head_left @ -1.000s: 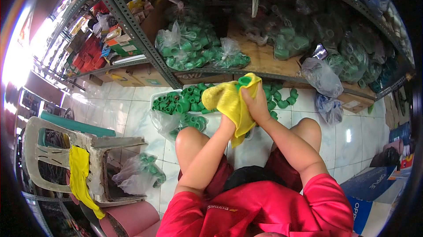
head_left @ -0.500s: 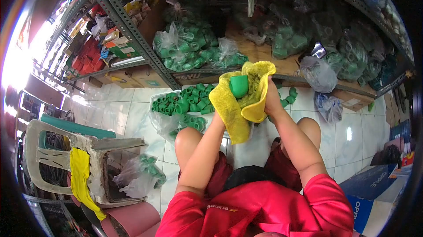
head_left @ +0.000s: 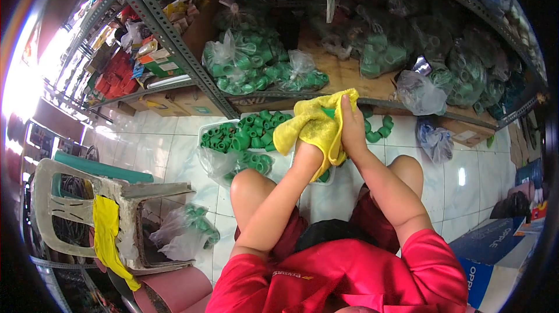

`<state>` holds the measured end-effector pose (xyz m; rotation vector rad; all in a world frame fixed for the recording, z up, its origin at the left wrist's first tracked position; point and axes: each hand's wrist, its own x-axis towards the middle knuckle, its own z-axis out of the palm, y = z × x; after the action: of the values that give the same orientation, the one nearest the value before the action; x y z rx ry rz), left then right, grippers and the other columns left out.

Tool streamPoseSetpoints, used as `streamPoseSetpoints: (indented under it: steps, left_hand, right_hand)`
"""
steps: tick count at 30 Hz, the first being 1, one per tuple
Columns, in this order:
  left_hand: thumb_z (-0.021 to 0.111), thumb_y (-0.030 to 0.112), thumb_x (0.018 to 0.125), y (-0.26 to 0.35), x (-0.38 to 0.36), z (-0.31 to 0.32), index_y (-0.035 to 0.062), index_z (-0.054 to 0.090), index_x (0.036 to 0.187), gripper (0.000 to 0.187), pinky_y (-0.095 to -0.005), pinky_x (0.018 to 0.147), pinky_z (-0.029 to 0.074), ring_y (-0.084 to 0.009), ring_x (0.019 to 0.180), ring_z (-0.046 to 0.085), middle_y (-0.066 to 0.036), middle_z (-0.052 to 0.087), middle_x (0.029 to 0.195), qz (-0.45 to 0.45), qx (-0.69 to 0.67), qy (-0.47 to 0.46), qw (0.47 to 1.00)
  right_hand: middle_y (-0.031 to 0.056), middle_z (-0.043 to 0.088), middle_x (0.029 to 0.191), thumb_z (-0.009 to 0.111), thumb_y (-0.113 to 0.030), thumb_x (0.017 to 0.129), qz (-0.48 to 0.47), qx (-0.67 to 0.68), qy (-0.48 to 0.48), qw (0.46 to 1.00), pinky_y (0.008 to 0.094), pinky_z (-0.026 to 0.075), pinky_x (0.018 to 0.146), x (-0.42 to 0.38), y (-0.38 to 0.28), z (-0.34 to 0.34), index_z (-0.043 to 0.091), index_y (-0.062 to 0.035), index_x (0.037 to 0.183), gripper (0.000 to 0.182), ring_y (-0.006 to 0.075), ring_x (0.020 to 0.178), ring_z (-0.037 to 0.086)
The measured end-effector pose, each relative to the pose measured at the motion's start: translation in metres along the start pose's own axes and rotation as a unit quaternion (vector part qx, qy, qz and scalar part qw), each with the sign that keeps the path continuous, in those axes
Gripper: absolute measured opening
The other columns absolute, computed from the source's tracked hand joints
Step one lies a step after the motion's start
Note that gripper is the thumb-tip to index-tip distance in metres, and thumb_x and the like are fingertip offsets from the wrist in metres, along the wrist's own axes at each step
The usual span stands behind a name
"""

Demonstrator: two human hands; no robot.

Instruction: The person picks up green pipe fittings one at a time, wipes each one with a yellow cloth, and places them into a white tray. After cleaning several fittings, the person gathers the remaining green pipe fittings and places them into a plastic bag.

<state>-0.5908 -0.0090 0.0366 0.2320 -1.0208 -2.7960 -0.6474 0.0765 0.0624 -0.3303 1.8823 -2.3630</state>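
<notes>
A yellow cloth (head_left: pixel 311 124) is bunched around a green fitting (head_left: pixel 329 112), of which only a small patch shows between the folds. My left hand (head_left: pixel 308 151) is under the cloth, its fingers covered by it. My right hand (head_left: pixel 351 126) presses the cloth from the right side, fingers together and pointing up. Left of the hands, a tray (head_left: pixel 202 132) holds many green fittings (head_left: pixel 250 131). Part of another container with green pieces (head_left: pixel 324 177) shows below the cloth.
Metal shelving (head_left: pixel 218 94) with bagged green fittings (head_left: pixel 247 59) stands ahead. Loose green fittings (head_left: pixel 379 132) lie on the floor at right. A worn plastic chair (head_left: pixel 43 208) with a yellow cloth (head_left: pixel 106 228) stands left; a blue-white box (head_left: pixel 486 249) sits right.
The cloth has folded over the green fitting, which is now mostly covered. My left hand has moved right and up beneath the cloth, and my right hand has come in flatter against it.
</notes>
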Motion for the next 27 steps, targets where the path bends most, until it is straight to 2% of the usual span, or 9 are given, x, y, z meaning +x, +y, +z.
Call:
streamPoseSetpoints:
  steps: [2,4,6,8,14,20,23,25,27]
  left_hand:
    - [0.046,0.021,0.088,-0.016,0.012,-0.029,0.0057,0.039,0.120,0.037,-0.0286,0.085,0.040,-0.0158,0.101,0.048,-0.005,0.046,0.115,0.279,0.542,-0.085,0.788]
    - [0.045,0.015,0.088,-0.016,0.013,-0.039,0.0057,0.039,0.120,0.034,-0.0294,0.086,0.040,-0.0163,0.101,0.048,-0.005,0.046,0.115,0.247,0.447,-0.053,0.858]
    - [0.044,0.012,0.087,-0.006,0.014,-0.048,0.0056,0.039,0.120,0.034,-0.0300,0.086,0.040,-0.0163,0.102,0.047,-0.006,0.046,0.116,0.012,-0.106,-0.061,0.992]
    - [0.042,0.015,0.088,-0.002,0.017,-0.045,0.0051,0.041,0.117,0.031,-0.0303,0.083,0.043,-0.0173,0.100,0.050,-0.007,0.049,0.112,0.085,0.028,-0.056,0.994]
    - [0.038,0.024,0.089,0.011,0.013,-0.046,0.0041,0.047,0.112,0.031,-0.0309,0.075,0.048,-0.0187,0.085,0.057,-0.009,0.056,0.099,-0.062,-0.087,0.024,0.994]
    - [0.049,0.026,0.085,0.000,-0.002,-0.009,0.0048,0.042,0.118,0.040,-0.0307,0.090,0.037,-0.0210,0.109,0.044,-0.008,0.045,0.118,0.029,0.074,0.025,0.996]
    - [0.048,0.016,0.085,-0.002,0.002,-0.019,0.0055,0.038,0.122,0.039,-0.0300,0.096,0.029,-0.0208,0.111,0.041,-0.006,0.042,0.123,0.245,0.697,-0.049,0.672]
    - [0.046,0.019,0.085,-0.003,0.009,-0.040,0.0052,0.041,0.119,0.037,-0.0332,0.097,0.029,-0.0233,0.111,0.041,-0.009,0.044,0.120,0.239,0.624,-0.038,0.743]
    - [0.047,0.020,0.082,-0.004,0.027,-0.071,0.0054,0.049,0.108,0.030,-0.0376,0.094,0.030,-0.0272,0.106,0.044,-0.012,0.050,0.109,0.248,0.513,-0.028,0.822]
  right_hand:
    - [0.0054,0.056,0.085,0.046,-0.028,0.088,-0.032,-0.014,-0.012,0.999,0.0268,0.040,0.073,-0.009,-0.003,0.001,0.052,0.0008,0.095,0.030,0.0137,0.079,0.051]
    - [0.0111,0.055,0.093,0.050,-0.026,0.086,-0.180,-0.095,-0.064,0.977,0.0270,0.040,0.075,-0.014,0.000,0.001,0.049,0.0017,0.099,0.031,0.0189,0.084,0.052]
    - [0.0153,0.050,0.103,0.056,-0.017,0.079,-0.202,-0.126,-0.074,0.968,0.0314,0.037,0.082,-0.016,0.002,0.001,0.048,0.0010,0.103,0.031,0.0277,0.094,0.049]
    - [0.0150,0.049,0.109,0.056,-0.015,0.080,-0.383,-0.266,-0.129,0.875,0.0378,0.031,0.091,-0.013,-0.003,-0.002,0.050,-0.0011,0.104,0.029,0.0311,0.104,0.044]
    - [0.0167,0.046,0.109,0.062,-0.015,0.067,-0.410,-0.333,-0.253,0.810,0.0414,0.031,0.089,-0.015,0.002,0.002,0.049,-0.0028,0.102,0.039,0.0375,0.102,0.039]
    - [0.0109,0.054,0.096,0.053,-0.029,0.083,-0.088,-0.036,0.028,0.995,0.0282,0.038,0.078,-0.008,0.011,0.006,0.050,0.0017,0.100,0.035,0.0189,0.087,0.051]
    - [0.0097,0.058,0.089,0.046,-0.036,0.086,0.022,-0.044,0.017,0.999,0.0264,0.040,0.074,0.006,0.002,-0.004,0.052,0.0036,0.098,0.041,0.0154,0.081,0.052]
    - [0.0109,0.059,0.084,0.045,-0.042,0.085,0.127,-0.047,-0.016,0.991,0.0270,0.041,0.071,0.025,0.009,-0.012,0.055,0.0030,0.097,0.047,0.0166,0.077,0.053]
    - [0.0132,0.059,0.090,0.049,-0.042,0.083,0.063,-0.448,-0.113,0.884,0.0278,0.042,0.073,0.032,0.003,-0.040,0.054,0.0010,0.103,0.048,0.0172,0.079,0.054]
